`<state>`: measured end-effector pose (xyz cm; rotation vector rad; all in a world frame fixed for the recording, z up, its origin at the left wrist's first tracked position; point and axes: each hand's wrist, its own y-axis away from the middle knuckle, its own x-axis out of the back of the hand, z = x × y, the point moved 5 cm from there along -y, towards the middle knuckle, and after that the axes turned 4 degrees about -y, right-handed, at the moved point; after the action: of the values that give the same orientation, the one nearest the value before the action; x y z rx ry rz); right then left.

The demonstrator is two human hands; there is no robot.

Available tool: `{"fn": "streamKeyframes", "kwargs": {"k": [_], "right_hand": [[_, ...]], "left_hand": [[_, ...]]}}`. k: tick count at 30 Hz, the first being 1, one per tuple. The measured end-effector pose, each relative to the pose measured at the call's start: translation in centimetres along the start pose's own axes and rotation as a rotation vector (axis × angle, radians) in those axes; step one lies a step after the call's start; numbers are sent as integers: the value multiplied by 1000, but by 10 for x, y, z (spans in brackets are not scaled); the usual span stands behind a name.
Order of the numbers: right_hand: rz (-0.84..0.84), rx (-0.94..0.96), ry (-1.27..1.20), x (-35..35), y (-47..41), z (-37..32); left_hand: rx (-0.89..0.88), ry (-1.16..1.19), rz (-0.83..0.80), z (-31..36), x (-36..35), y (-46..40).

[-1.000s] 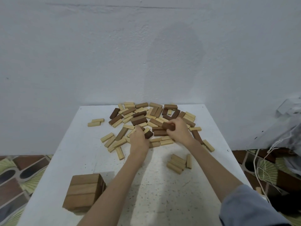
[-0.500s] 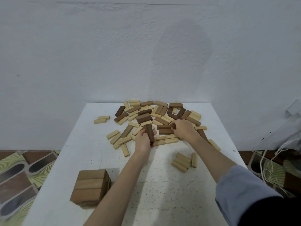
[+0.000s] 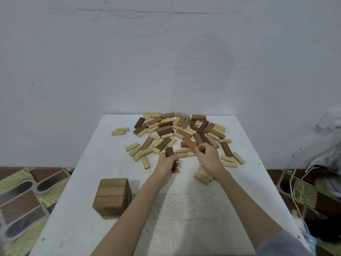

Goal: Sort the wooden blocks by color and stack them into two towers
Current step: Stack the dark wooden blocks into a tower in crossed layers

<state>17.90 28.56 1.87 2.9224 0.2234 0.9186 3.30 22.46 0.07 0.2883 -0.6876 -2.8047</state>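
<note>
A heap of dark brown and pale wooden blocks (image 3: pixel 177 130) lies scattered across the far half of the white table (image 3: pixel 184 209). My left hand (image 3: pixel 167 165) grips a dark brown block (image 3: pixel 169 152) that sticks up out of the fist, just in front of the heap. My right hand (image 3: pixel 208 158) holds brown blocks (image 3: pixel 189 143) that point up and away toward the heap. A short tower of brown blocks (image 3: pixel 112 195) stands near the table's left edge. A small flat group of pale blocks (image 3: pixel 202 177) lies under my right wrist, partly hidden.
Two pale blocks (image 3: pixel 120 131) lie apart at the far left of the table. A plain wall rises behind the table. Patterned floor tiles (image 3: pixel 24 196) show on the left. White cords (image 3: pixel 302 182) and a bundle of clutter sit off the right edge.
Both hands have pulled back from the heap toward me. The left hand carries its dark block closer, and the right hand has lifted brown blocks out of the heap.
</note>
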Motion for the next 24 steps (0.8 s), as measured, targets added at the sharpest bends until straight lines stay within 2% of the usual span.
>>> {"fn": "streamKeyframes", "kwargs": {"k": [10, 14, 19, 24], "right_hand": [[46, -157, -265, -36, 69, 36], [36, -168, -260, -46, 90, 37], [43, -216, -228, -53, 109, 41], [52, -212, -120, -58, 129, 43]], "left_hand": [[-180, -362, 129, -21, 15, 34], [-250, -741, 200, -26, 22, 45], [-221, -1053, 304, -35, 33, 54], [-237, -1060, 285, -44, 33, 60]]}}
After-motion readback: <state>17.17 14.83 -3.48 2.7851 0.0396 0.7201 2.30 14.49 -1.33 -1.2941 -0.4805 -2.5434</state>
